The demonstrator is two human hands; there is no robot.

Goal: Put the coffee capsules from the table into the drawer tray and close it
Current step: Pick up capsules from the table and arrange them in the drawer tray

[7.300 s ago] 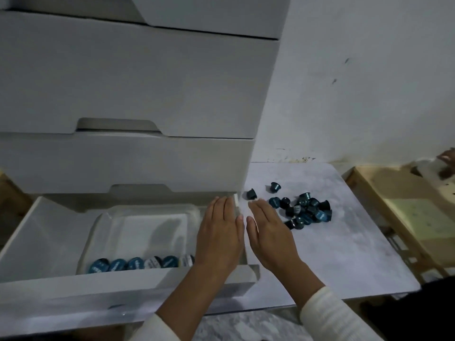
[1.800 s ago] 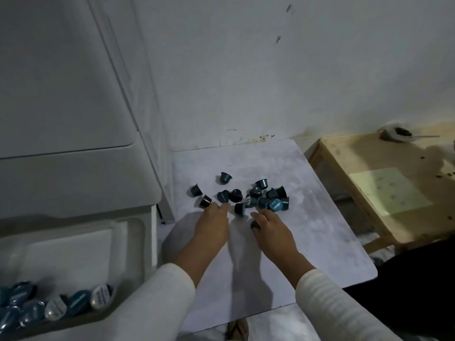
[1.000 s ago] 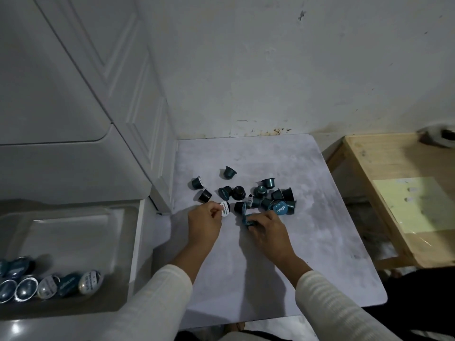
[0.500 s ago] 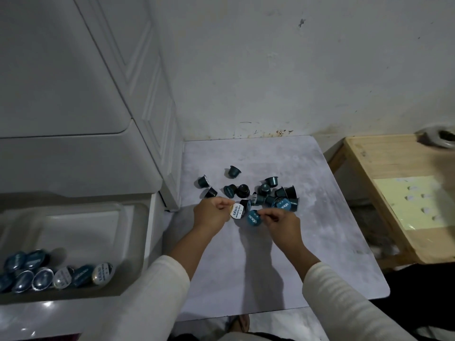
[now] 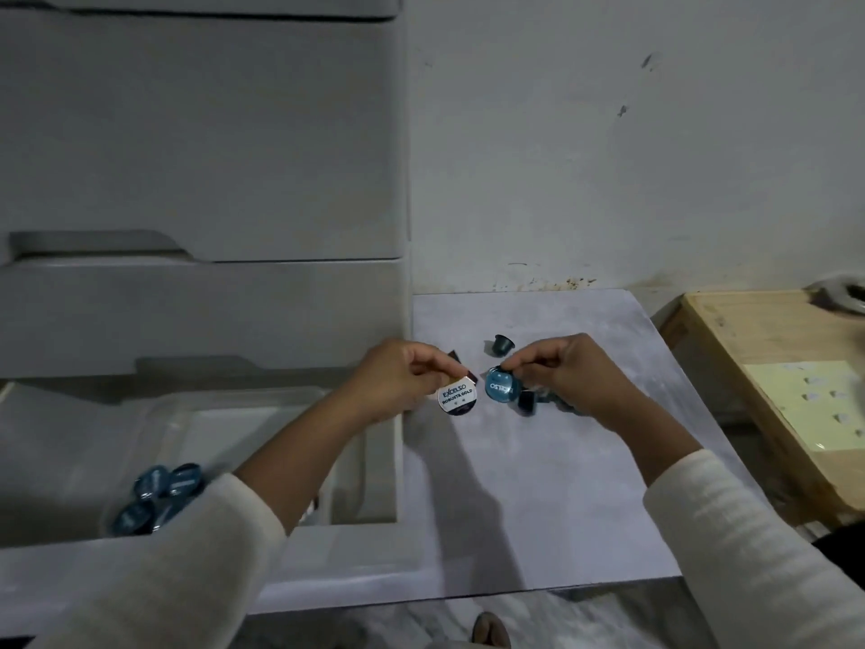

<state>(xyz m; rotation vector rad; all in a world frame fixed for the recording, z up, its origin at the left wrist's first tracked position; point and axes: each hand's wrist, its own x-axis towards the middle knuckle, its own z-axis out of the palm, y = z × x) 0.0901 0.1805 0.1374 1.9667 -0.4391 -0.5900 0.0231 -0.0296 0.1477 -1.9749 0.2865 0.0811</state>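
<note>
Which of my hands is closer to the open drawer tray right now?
Left. The left hand, pinching a white-lidded capsule, is just past the drawer tray at its right edge. The right hand, pinching a blue-lidded capsule, is farther right over the table.

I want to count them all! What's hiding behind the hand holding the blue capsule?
Dark capsules peek out on the table under the right hand, which pinches the blue capsule. The hand covers the rest of the pile, so counting isn't possible.

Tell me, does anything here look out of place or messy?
Mostly no. The loose capsules on the table lie jumbled, one apart from the cluster. Those in the drawer tray sit heaped in one corner. Each hand holds one.
</note>
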